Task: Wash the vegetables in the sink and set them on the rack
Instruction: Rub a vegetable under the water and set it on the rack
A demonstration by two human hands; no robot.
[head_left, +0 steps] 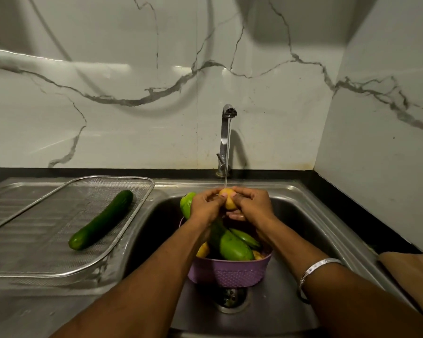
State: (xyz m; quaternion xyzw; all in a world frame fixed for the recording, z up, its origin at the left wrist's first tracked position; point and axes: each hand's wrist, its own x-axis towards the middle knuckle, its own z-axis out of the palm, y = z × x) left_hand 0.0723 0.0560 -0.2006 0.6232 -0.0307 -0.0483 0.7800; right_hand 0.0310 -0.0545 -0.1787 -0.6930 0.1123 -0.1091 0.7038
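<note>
A small yellow potato (228, 197) is under the running stream from the tap (226, 140), held between my left hand (206, 206) and my right hand (252, 203), both closed around it. Below them, inside the steel sink (303, 215), stands a purple basket (230, 272) with several green vegetables (232, 245) and yellow potatoes (202, 250). A light green vegetable (187, 203) sticks up behind my left hand. One dark green cucumber (101, 219) lies diagonally on the mesh rack (59, 259) to the left of the sink.
The rack rests on the steel draining board (15, 191). The sink drain (230, 297) shows in front of the basket. A brown board or bag (410, 272) sits on the dark counter at right. Marble wall tiles rise behind and to the right.
</note>
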